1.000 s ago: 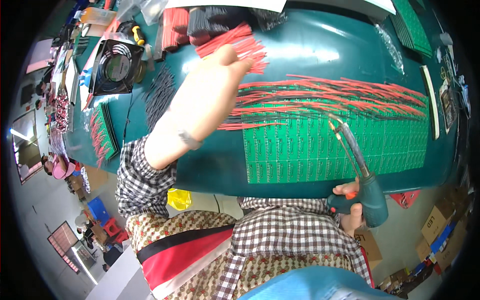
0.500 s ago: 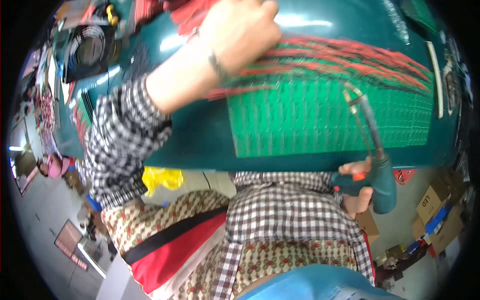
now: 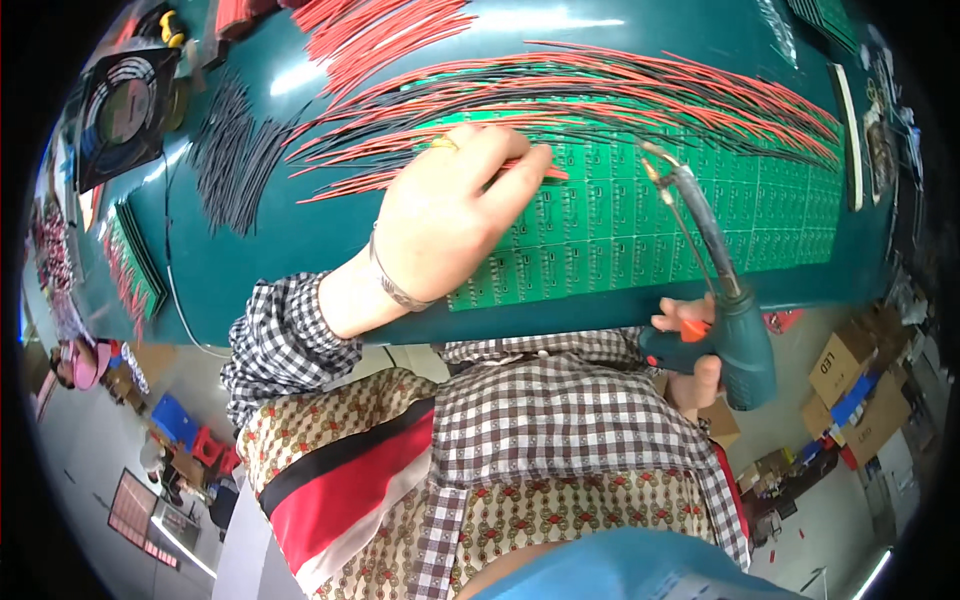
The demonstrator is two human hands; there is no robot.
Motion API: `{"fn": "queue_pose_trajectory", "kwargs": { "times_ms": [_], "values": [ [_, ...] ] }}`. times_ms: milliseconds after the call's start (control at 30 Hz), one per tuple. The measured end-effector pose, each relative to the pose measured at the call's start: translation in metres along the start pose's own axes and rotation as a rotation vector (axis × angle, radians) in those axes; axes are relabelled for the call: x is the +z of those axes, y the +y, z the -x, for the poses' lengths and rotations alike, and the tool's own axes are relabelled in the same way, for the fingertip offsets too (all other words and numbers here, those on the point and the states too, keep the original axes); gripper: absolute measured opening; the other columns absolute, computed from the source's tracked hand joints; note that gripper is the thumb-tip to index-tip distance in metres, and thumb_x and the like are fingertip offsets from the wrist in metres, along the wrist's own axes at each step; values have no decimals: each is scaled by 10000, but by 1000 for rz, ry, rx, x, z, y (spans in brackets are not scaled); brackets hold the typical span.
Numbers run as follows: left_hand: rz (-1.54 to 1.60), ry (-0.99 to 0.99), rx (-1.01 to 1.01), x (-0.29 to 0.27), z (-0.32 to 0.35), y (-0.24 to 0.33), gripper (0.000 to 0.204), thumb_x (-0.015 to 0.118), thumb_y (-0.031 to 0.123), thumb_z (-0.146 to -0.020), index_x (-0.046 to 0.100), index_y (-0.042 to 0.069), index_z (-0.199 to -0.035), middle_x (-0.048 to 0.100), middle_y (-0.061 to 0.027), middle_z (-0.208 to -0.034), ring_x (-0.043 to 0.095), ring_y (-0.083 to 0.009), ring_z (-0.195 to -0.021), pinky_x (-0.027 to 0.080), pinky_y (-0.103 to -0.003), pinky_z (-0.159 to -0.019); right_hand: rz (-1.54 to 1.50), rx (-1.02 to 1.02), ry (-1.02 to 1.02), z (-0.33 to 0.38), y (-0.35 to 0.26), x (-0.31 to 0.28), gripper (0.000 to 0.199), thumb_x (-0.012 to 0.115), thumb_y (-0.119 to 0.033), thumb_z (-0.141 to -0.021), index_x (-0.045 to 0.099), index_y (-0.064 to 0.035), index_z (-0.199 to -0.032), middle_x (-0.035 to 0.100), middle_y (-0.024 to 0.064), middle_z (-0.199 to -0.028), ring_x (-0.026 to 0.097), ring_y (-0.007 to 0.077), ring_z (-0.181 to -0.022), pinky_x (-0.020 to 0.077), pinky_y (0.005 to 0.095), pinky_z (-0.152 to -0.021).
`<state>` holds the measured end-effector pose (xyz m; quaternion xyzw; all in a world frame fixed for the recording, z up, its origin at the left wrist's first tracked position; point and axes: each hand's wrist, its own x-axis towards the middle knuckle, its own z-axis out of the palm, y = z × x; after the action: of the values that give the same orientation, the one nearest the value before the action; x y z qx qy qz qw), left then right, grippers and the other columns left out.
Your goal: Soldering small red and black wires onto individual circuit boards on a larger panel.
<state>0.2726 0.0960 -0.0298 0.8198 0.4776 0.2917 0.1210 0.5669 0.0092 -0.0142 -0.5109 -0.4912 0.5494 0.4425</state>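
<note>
My left hand (image 3: 445, 220) lies palm down over the near-left part of a green panel of small circuit boards (image 3: 690, 235). Its thumb and fingers are pinched together, and a bit of red wire (image 3: 556, 173) shows at the fingertips. Long red and black wires (image 3: 620, 75) lie in a curved row across the panel's far side. My right hand (image 3: 696, 385) grips a dark green soldering gun (image 3: 748, 355) with an orange trigger, at the table's near edge. The gun's tip (image 3: 655, 160) points up and left above the panel, apart from my left hand.
Red wires (image 3: 385, 35) lie bundled at the back, black wires (image 3: 232, 150) to the left. A fan-like black square frame (image 3: 128, 115) and stacked boards with red wires (image 3: 138, 262) stand farther left. A white strip (image 3: 847, 135) lies at the table's right.
My left hand has come down and toward me, from above the far wires to the panel's left part. The right hand with the soldering gun has shifted only slightly left in the picture.
</note>
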Motion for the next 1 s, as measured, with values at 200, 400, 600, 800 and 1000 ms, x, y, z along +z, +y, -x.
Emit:
{"fn": "queue_pose_trajectory", "kwargs": {
  "times_ms": [200, 400, 600, 800, 1000],
  "values": [
    [-10, 19, 45, 3, -6, 0, 349, 691, -21, -697, 677, 4, -1045, 626, -62, -917, 615, -207, -764, 502, -307, -630, 14, 42, 8, -1, -8, 4, 778, 606, -526, -909, 429, 113, -1316, 613, 189, -1118, 681, 317, -972, 614, 402, -785],
    [-71, -11, 63, 6, -10, 0, 381, 686, -19, -654, 676, 7, -1035, 623, -61, -922, 607, -204, -763, 502, -300, -635, 13, 125, 19, -3, -13, 6, 771, 650, -529, -883, 468, 105, -1283, 616, 175, -1113, 680, 311, -975, 612, 397, -801],
    [-90, 23, 101, 8, -8, -5, 261, 678, 100, -761, 643, 33, -1011, 550, -44, -909, 582, -192, -782, 511, -293, -621, 51, 239, 30, -5, -19, 12, 784, 693, -560, -838, 518, 97, -1229, 637, 181, -1057, 678, 309, -964, 601, 409, -803],
    [-22, 14, 57, 6, -9, -1, 360, 699, -41, -653, 691, 10, -1010, 624, -57, -897, 602, -214, -754, 501, -302, -621, 78, 214, -3, -8, -14, 12, 711, 710, -558, -825, 574, 79, -1112, 658, 197, -988, 675, 284, -893, 577, 400, -790],
    [-31, -4, 44, 6, -9, 0, 353, 705, -45, -660, 694, 3, -1010, 627, -61, -898, 607, -215, -759, 508, -309, -631, 79, 195, -75, -6, -11, 6, 644, 717, -511, -840, 583, 66, -1094, 655, 185, -992, 659, 268, -923, 548, 384, -821]
  ]
}}
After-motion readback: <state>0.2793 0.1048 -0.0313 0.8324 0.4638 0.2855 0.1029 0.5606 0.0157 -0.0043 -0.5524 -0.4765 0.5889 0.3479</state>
